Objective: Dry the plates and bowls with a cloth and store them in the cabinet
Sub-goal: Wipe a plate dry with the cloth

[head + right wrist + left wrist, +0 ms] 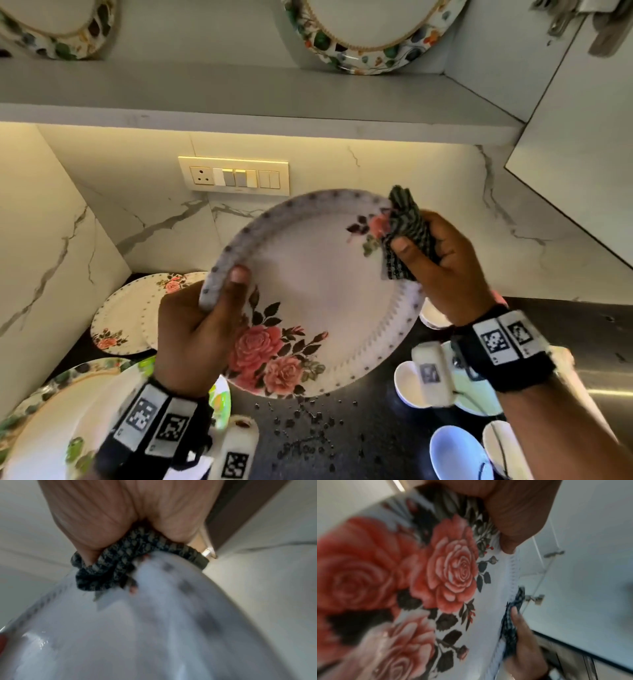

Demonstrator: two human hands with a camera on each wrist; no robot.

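A white plate with pink roses [318,281] is held tilted above the dark counter. My left hand [205,318] grips its left rim, thumb on the face. My right hand [442,260] grips a bunched dark checked cloth [404,233] and presses it on the plate's upper right rim. The left wrist view shows the plate's roses [450,568] close up, with the cloth [511,626] at the far edge. In the right wrist view the cloth [120,566] is bunched under my right hand [123,517] on the plate [154,628].
Rose plates [137,315] and a green-leaf plate [61,421] lie on the counter at the left. Small white bowls [455,448] stand at the lower right. Water drops [308,421] dot the dark counter. Floral plates [370,34] stand on the shelf above; a cabinet door [582,154] hangs at the right.
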